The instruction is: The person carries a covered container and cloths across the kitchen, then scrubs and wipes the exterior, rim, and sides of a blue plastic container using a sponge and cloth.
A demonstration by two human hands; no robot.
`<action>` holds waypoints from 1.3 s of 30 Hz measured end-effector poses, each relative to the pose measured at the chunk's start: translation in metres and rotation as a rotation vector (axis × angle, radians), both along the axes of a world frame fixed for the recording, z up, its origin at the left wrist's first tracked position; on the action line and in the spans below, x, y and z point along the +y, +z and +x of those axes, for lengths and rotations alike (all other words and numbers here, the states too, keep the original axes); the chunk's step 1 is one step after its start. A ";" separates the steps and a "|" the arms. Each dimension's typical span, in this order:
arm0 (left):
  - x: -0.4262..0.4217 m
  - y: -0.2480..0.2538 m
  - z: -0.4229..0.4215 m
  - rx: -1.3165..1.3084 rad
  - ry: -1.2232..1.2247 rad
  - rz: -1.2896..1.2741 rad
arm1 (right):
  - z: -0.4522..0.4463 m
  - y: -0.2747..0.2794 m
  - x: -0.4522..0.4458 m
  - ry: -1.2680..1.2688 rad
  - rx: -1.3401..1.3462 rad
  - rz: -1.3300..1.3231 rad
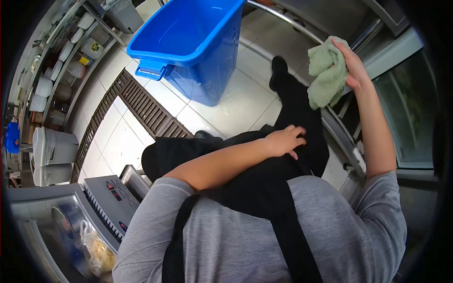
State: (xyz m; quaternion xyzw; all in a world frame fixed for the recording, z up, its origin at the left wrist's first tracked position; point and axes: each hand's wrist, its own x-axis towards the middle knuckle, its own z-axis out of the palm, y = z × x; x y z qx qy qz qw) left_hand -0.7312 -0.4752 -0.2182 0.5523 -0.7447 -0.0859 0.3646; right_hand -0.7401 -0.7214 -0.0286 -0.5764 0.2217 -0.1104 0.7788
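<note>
The right hand (353, 66) grips the green cloth (323, 75), bunched lengthwise along its fingers, ahead and rightward of the left hand (284, 141), loosely spread and holding nothing over black clothing (309, 111).

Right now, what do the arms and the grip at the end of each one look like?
They are a person's. The left sleeve and right sleeve are short, in grey cloth; the left forearm and right forearm are bare, with no cables or bands visible. The left grip and right grip are simply human hands, without gloves.
</note>
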 end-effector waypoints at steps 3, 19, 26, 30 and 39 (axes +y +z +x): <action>-0.019 -0.004 0.007 -0.062 -0.098 0.215 | -0.005 0.025 0.014 -0.034 -0.008 -0.142; -0.015 0.006 -0.010 0.229 0.010 0.214 | -0.033 -0.005 0.010 -0.056 0.069 -0.125; 0.025 0.075 0.012 0.500 -0.391 0.615 | 0.000 -0.036 -0.003 -0.017 -0.011 0.225; 0.068 0.141 0.088 0.156 -0.025 0.299 | 0.081 -0.049 0.016 0.047 -0.004 0.342; 0.048 0.184 0.301 0.310 0.905 0.314 | 0.191 -0.207 0.242 -0.209 -0.331 -0.286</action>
